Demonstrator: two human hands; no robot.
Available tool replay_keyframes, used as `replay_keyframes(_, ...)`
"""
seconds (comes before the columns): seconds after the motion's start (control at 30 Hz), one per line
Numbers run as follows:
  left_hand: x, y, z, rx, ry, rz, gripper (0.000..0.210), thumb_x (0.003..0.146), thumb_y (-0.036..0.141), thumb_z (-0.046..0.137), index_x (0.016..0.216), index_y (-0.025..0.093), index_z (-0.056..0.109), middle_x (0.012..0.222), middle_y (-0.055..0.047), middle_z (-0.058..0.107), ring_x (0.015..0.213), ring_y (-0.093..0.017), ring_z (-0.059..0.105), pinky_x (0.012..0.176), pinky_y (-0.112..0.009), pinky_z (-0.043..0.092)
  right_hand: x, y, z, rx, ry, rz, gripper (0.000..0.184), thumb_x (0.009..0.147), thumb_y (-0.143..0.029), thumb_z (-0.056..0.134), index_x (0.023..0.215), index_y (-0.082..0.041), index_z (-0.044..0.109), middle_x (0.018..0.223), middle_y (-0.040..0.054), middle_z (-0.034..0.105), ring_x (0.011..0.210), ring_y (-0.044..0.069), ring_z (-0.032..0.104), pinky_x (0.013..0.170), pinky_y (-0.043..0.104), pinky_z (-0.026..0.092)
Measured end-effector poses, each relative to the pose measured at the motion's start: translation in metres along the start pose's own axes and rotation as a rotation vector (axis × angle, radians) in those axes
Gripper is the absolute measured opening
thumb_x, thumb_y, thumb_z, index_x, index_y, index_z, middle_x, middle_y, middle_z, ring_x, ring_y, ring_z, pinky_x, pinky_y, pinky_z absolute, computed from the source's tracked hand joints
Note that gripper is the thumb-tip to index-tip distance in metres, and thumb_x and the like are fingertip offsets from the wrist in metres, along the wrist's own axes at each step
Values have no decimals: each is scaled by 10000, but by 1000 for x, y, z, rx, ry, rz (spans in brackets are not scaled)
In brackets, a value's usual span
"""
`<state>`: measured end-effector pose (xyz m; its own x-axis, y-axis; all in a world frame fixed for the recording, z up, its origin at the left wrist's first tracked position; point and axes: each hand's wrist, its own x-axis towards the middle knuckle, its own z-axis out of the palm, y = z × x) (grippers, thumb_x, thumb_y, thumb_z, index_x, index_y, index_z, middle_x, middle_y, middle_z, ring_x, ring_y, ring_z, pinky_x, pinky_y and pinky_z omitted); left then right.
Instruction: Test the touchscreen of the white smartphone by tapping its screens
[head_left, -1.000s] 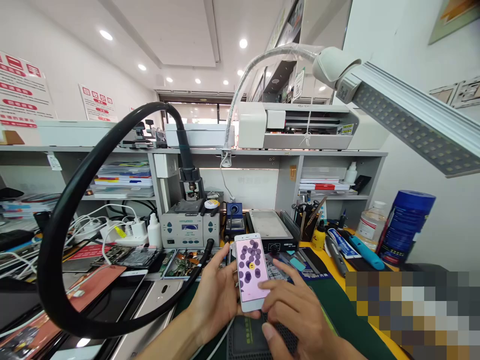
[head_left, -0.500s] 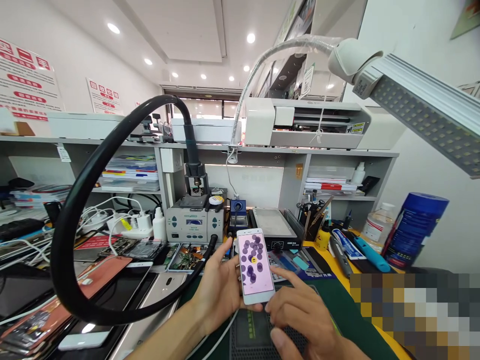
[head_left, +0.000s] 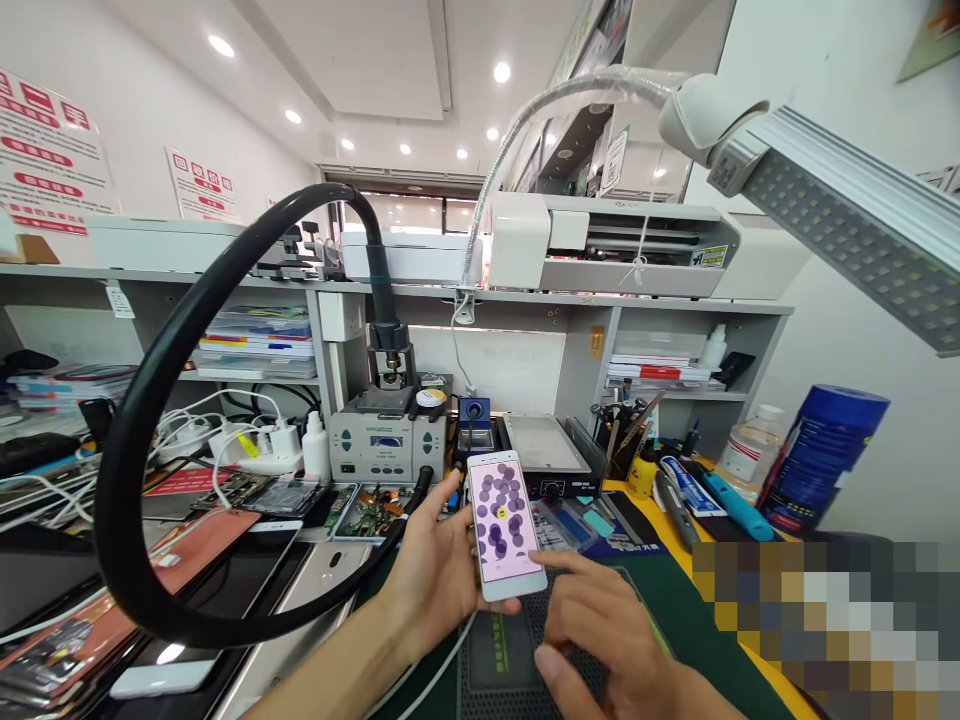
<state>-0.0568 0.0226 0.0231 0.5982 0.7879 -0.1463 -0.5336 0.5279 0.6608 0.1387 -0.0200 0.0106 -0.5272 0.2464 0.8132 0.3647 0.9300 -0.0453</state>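
Head view: bare hands meet at a slim white smartphone [head_left: 499, 585] held tilted above a green surface [head_left: 697, 600]. The left hand [head_left: 429, 560] is wrapped around the phone's left side, fingers passing behind it. The right hand [head_left: 600, 610] holds nothing; its index finger reaches the lower right of the glossy screen [head_left: 510, 500] (pink, scattered with overlapping purple discs), though contact is hard to tell, and the other fingers curl loosely. Beneath lies a dark, dimpled mat [head_left: 487, 700]. To the left, a thick, rubbery black hose [head_left: 124, 450] makes a large loop, partly covering a smooth metallic-backed device [head_left: 337, 562]. Farther back are a shallow tray of circuit boards [head_left: 375, 512], a boxy grey station [head_left: 382, 455] and a flat-topped plate unit [head_left: 547, 445]. At right stand a clear plastic bottle [head_left: 750, 455] and a blue cylinder [head_left: 829, 450]; an LED lamp [head_left: 847, 225] juts overhead.
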Motion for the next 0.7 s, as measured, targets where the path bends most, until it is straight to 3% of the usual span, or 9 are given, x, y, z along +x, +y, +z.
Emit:
replay_keyframes(0.17, 0, -1, 0, 2, 5, -4, 723, 874, 735, 445, 1278, 151, 578, 1031, -146, 655, 943, -355, 646, 637, -422, 528, 8, 2, -4, 0, 34, 54, 143, 794, -77, 512, 839, -194, 580, 668, -13, 617, 632, 138, 628, 996, 422, 542)
replay_keyframes(0.3, 0, -3, -1, -20, -16, 1, 680, 887, 701, 466, 1305, 173, 563, 1102, -146, 656, 974, -332, 646, 706, -422, 535, 10, 6, -8, -96, -26, 109, 161, 795, -133, 564, 949, -176, 589, 908, 73, 692, 972, 244, 686, 1119, 557, 405)
replay_keyframes(0.37, 1, -3, -1, -15, -7, 11, 678, 886, 700, 470, 1302, 173, 566, 1113, -147, 655, 979, -331, 646, 714, -427, 537, 6, 7, -7, -99, -54, 119, 125, 804, -145, 561, 923, -180, 578, 866, 56, 683, 893, 222, 695, 1103, 547, 422)
replay_keyframes(0.43, 1, -2, 0, 7, 13, 11, 704, 877, 721, 458, 1289, 161, 574, 1108, -158, 653, 966, -345, 646, 670, -424, 534, 0, 7, -5, -51, -19, 107, 57, 811, -144, 536, 821, -200, 548, 673, -10, 603, 707, 162, 671, 945, 417, 544)
replay_keyframes(0.53, 0, 0, 2, 31, 46, 17, 728, 874, 740, 437, 1268, 147, 588, 1104, -170, 651, 961, -356, 644, 632, -412, 526, -5, 6, -1, -18, 72, 78, 94, 805, -142, 521, 743, -210, 500, 560, -42, 486, 597, 132, 612, 737, 303, 571)
replay_keyframes(0.7, -2, 1, 1, 25, 32, 25, 730, 874, 733, 453, 1303, 155, 569, 1128, -171, 652, 964, -351, 643, 648, -421, 530, 3, 5, -3, -15, 92, 63, 120, 805, -102, 502, 741, -203, 514, 585, -37, 472, 518, 107, 494, 778, 354, 580)
